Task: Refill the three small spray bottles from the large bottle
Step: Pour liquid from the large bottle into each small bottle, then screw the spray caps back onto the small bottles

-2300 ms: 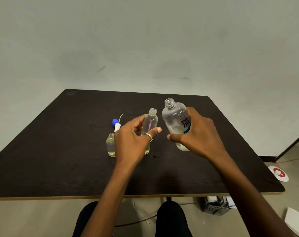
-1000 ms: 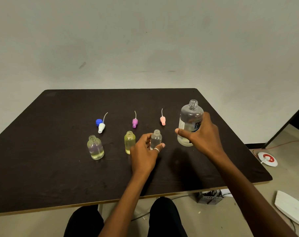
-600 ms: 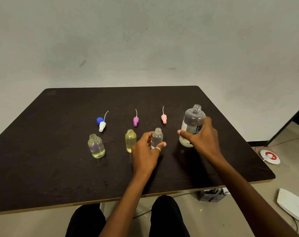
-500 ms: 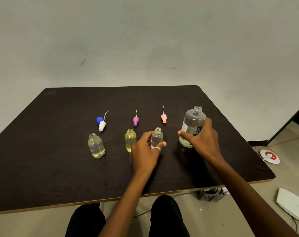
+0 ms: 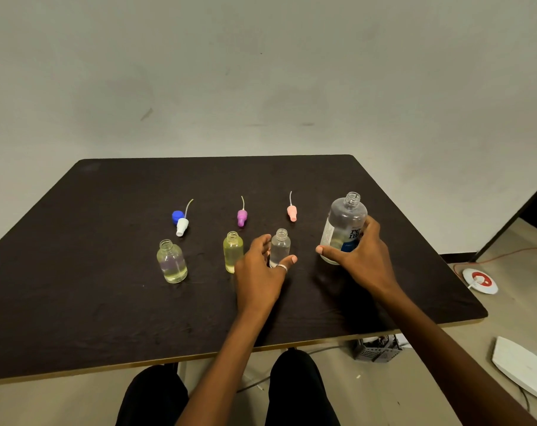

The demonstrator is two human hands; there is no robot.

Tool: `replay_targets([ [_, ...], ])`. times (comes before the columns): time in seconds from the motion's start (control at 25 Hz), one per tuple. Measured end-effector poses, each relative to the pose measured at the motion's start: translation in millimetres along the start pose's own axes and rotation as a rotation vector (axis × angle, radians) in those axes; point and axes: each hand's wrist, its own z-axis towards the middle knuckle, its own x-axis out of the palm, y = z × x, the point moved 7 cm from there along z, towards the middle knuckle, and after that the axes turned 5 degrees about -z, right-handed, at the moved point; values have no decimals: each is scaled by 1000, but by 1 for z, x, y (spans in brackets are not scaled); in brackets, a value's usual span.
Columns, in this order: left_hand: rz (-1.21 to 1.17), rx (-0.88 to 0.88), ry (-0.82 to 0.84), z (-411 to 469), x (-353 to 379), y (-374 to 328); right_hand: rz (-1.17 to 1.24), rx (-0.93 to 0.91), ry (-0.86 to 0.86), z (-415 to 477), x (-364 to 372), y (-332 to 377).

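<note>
The clear small bottle [image 5: 280,245], earlier lifted beside the large bottle [image 5: 344,222], now stands on the table [image 5: 76,302], the left hand [image 5: 261,272] curling fingers and ringed thumb round it. The large bottle stands uncapped at its 3 o'clock, the right hand [image 5: 361,259] wrapped round its body. There are three small bottles, the yellow small bottle [image 5: 232,252] and pale small bottle [image 5: 171,262] at 9 o'clock; three heads at their 12 o'clock, the white spray head [image 5: 182,226], purple spray head [image 5: 242,217] and pink spray head [image 5: 292,213]; and one blue cap [image 5: 177,216].
</note>
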Motion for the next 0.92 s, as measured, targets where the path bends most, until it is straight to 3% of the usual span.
replay_targets([
  [0.32, 115, -11, -19, -19, -19, -3, 85, 202, 58, -32, -8, -22],
  [0.48, 126, -10, -15, -44, -43, -6, 26, 216, 32, -60, -11, -10],
  [0.64, 151, 0, -87, -65, -88, -7, 2, 87, 168, -86, 5, 27],
  [0.84, 115, 70, -388, -57, -170, -14, 79, -170, 243, -104, 15, 103],
  [0.92, 82, 46, -416, -42, -186, -8, 92, -278, 237, -105, 16, 132],
])
